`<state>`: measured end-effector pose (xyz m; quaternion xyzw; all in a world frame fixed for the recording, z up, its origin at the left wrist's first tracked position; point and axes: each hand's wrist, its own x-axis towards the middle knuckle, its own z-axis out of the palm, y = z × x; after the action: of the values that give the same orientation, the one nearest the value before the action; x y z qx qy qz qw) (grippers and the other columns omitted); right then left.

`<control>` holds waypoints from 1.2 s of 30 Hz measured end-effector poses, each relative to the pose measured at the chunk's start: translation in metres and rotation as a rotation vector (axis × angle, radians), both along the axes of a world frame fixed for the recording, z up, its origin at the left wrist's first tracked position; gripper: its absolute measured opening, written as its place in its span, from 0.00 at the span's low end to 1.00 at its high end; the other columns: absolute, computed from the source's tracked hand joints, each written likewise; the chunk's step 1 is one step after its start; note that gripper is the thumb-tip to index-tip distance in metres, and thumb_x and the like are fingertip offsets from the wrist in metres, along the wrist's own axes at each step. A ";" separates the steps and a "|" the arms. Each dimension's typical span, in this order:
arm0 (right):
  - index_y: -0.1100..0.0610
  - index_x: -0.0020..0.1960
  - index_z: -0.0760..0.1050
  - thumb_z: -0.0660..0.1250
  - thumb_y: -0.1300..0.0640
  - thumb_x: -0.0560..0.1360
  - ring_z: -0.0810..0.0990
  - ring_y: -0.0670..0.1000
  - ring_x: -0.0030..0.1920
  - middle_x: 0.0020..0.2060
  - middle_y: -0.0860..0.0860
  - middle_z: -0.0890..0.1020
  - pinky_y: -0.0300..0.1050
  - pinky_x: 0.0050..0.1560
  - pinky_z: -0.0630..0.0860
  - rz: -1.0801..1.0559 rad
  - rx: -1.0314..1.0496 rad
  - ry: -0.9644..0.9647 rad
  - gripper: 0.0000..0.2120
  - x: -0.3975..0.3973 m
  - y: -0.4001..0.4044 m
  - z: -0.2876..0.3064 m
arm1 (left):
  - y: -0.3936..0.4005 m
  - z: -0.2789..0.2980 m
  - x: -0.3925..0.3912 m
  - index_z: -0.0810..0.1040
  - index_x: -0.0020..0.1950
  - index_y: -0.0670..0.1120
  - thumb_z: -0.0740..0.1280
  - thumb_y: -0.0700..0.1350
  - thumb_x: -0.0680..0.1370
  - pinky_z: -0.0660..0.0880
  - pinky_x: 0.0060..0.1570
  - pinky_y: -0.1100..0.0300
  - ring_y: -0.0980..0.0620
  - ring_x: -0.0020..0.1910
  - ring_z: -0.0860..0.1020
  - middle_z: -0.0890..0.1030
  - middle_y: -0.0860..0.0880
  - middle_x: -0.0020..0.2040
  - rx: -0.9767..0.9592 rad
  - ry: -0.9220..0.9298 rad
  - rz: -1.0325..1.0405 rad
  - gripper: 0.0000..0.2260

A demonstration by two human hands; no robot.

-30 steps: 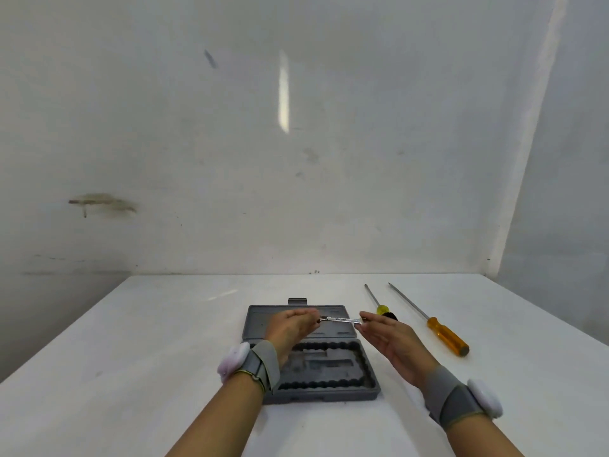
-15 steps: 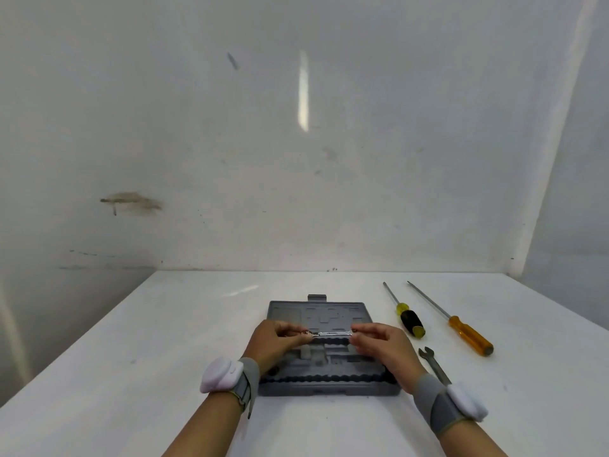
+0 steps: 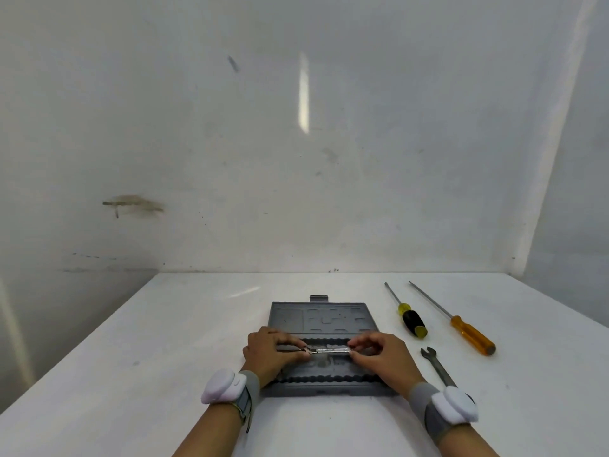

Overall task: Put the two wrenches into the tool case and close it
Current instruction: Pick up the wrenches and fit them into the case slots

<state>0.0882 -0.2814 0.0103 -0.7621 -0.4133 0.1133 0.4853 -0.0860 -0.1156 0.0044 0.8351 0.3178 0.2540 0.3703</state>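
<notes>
Over the near tray of the open grey tool case [image 3: 324, 313], both hands hold one small silver wrench [image 3: 329, 350] between them, its long axis running left to right, level with the tray's moulded recesses and just above or at them; whether it already touches the tray cannot be told. The left hand [image 3: 268, 354] pinches the wrench's left end with thumb and fingertips, and the right hand [image 3: 382, 359] pinches its right end the same way, so neither hand is empty and neither is clenched into a fist. The coming move likely turns on this: the wrench lies crosswise, parallel to the case's near edge, and must go straight down into a slot of matching direction. The second wrench [image 3: 436, 366] lies on the white table [image 3: 164, 357] just right of the case, its open end pointing far and slightly left, nearest the right hand, touching nothing else. Two screwdrivers, one yellow-and-black [image 3: 412, 319] and one orange-handled [image 3: 471, 334], lie farther right. The lid lies flat on the far side. Compared with half a second ago, the hands have sunk lower and nearer over the tray, carrying the wrench down with them.
</notes>
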 end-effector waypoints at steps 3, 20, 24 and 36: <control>0.49 0.42 0.85 0.77 0.56 0.65 0.84 0.45 0.40 0.38 0.48 0.86 0.31 0.41 0.77 -0.010 -0.018 -0.011 0.06 0.001 0.000 -0.003 | 0.000 -0.003 0.000 0.79 0.32 0.71 0.73 0.66 0.57 0.66 0.62 0.53 0.52 0.60 0.70 0.76 0.55 0.55 -0.004 -0.001 -0.005 0.07; 0.44 0.42 0.84 0.76 0.51 0.65 0.81 0.41 0.43 0.43 0.44 0.84 0.32 0.47 0.73 0.007 -0.088 -0.078 0.06 0.002 -0.001 -0.005 | 0.002 -0.011 -0.001 0.79 0.28 0.69 0.78 0.55 0.61 0.65 0.69 0.53 0.51 0.63 0.69 0.72 0.52 0.56 -0.090 -0.085 -0.040 0.10; 0.43 0.42 0.84 0.76 0.51 0.65 0.81 0.41 0.43 0.42 0.43 0.84 0.31 0.47 0.73 0.010 -0.083 -0.068 0.07 0.002 -0.001 -0.005 | 0.001 -0.011 -0.001 0.81 0.34 0.64 0.77 0.55 0.62 0.64 0.69 0.54 0.50 0.63 0.68 0.71 0.53 0.55 -0.084 -0.073 -0.037 0.07; 0.44 0.44 0.85 0.77 0.50 0.64 0.81 0.42 0.44 0.43 0.44 0.84 0.30 0.46 0.73 -0.001 -0.092 -0.050 0.09 0.003 0.001 -0.006 | 0.000 -0.010 -0.002 0.80 0.35 0.64 0.77 0.57 0.61 0.63 0.67 0.57 0.51 0.64 0.67 0.72 0.53 0.57 -0.082 -0.065 -0.019 0.08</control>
<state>0.0912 -0.2801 0.0040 -0.7865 -0.4191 0.1129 0.4393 -0.0879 -0.1156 -0.0055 0.8136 0.3076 0.2644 0.4167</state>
